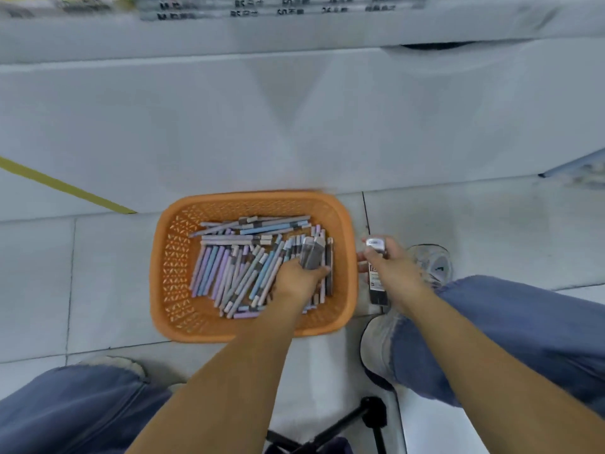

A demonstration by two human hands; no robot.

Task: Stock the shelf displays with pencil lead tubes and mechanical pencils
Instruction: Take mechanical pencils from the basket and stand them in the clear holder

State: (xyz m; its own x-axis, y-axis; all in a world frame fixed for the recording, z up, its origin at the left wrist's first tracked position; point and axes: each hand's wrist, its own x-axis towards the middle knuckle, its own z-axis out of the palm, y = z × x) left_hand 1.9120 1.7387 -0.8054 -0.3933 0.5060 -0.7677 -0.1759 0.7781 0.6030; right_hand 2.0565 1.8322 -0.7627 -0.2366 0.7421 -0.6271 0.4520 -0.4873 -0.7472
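Your left hand [296, 283] is down inside the orange plastic mesh basket [163, 283], fingers curled tight round a small bunch of grey translucent lead tubes [312, 255] at the basket's right end. Lift them straight up, because pastel blue and lilac mechanical pencils [229, 273] lie loose against and under them and could drag out. Your right hand [397, 268] hovers just outside the right rim, clamped round a bundle of dark lead tubes with white labels [376, 291]. It looks fairly full, so square the ends before you add more or one may slip. How many tubes each hand has is too blurred to tell. The rest of the stock sits in the basket on the pale tiled floor [98, 273], none of it yet on a display. Nearest to you, the black metal stool legs [347, 424] stand between your blue denim trouser legs [523, 322]. A white shoe [432, 262] sits just beyond your right hand, so a dropped tube could roll under it. Past the basket rises the white shelf base panel [294, 126], with a yellow strip [65, 188] slanting along its left. The row of blurred shelf-edge labels [278, 8] is well above, so you will probably have to reach or stand to get up there.
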